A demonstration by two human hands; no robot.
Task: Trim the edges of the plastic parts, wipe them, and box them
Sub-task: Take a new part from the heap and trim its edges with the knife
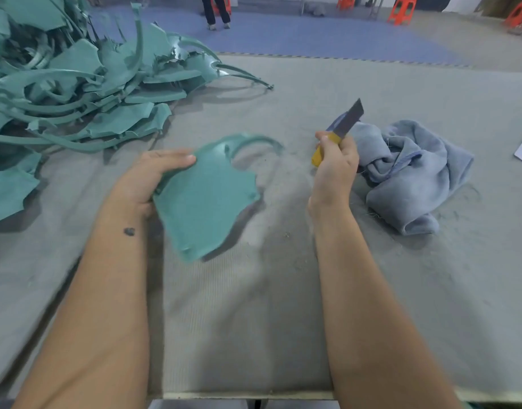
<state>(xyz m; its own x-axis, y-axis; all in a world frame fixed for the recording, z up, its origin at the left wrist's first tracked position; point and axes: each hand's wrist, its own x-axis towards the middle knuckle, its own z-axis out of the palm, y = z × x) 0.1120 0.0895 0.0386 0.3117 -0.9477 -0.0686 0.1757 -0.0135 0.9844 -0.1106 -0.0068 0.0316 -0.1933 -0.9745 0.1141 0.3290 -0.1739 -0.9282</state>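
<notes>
A grey felt-covered table (401, 93) stands in a room with blue floor mats (283, 33) and orange stools (401, 8). The left hand (156, 178) grips a teal plastic part (206, 199) by its left edge, thumb on top, the long axis running from near to far, its curved strip pointing away. The right hand (336, 160) has its fingers closed around a yellow utility knife (338, 134), blade pointing up and to the right, just beside a blue cloth (410, 172).

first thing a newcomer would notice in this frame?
Probably the utility knife, blade out, gripped in the right hand at centre, beside a crumpled blue towel. Then the teal plastic part held in the left hand, and the big pile of teal plastic pieces top left.
</notes>
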